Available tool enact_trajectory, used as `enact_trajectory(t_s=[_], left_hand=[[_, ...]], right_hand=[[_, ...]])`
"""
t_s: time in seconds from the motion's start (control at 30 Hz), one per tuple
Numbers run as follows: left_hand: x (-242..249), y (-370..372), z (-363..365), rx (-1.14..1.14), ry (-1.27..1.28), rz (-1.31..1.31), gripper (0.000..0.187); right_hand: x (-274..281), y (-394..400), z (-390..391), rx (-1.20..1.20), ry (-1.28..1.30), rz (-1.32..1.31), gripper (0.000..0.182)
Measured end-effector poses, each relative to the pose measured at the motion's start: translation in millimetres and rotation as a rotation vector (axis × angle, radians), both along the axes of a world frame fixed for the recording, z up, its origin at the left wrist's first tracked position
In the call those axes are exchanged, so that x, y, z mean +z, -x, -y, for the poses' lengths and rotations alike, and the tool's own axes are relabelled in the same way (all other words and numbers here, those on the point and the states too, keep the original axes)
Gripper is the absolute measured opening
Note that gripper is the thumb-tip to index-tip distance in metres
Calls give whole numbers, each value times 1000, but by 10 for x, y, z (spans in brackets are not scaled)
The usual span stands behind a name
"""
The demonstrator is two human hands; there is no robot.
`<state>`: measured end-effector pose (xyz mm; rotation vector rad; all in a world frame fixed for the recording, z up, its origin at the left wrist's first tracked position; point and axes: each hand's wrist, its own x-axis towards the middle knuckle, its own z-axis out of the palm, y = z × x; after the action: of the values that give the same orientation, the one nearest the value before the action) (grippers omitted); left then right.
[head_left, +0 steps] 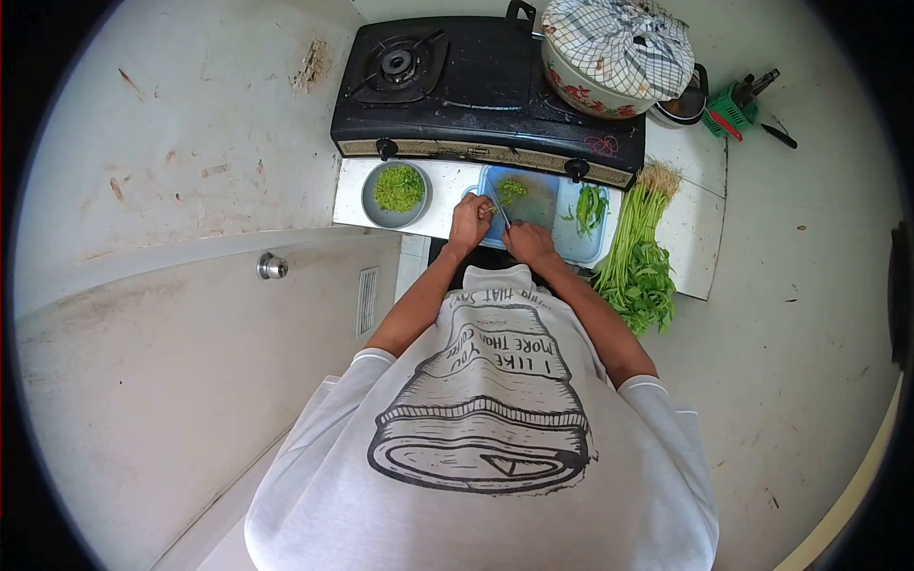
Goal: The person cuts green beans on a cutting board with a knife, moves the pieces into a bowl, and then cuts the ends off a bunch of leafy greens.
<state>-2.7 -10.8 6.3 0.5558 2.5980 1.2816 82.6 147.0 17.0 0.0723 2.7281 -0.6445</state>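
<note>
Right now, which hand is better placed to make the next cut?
The right hand, I'd judge: it holds the knife, its blade beside the chopped greens. The left hand sits across the blade, seemingly steadying what is being cut.

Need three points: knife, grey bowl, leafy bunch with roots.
Knife (pixel 500 206): head view, on the blade.
Grey bowl (pixel 392 220): head view, inner wall, side nearest the person.
Leafy bunch (pixel 636 221): head view, on the stems.
</note>
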Motion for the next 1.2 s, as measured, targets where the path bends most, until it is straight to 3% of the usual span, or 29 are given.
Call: enact_trajectory(t_s=[0.17,0.37,0.57,0.67,0.77,1.2], left_hand=[[-76,0,20,-4,1,13,12],[-148,5,36,2,12,7,14],[-37,-14,-5,30,-77,-54,14],[-53,4,24,7,15,11,12],[-80,-2,9,21,-80,-47,11],[-16,-10,41,-27,-2,-15,17]], right_hand=[[-5,-41,25,12,16,-38,41],[42,12,38,-15,68,105,42],[32,115,97,-24,48,76,41],[-183,16,82,2,26,45,43],[-38,0,57,61,6,83,43],[-6,-1,-5,-23,22,10,41]])
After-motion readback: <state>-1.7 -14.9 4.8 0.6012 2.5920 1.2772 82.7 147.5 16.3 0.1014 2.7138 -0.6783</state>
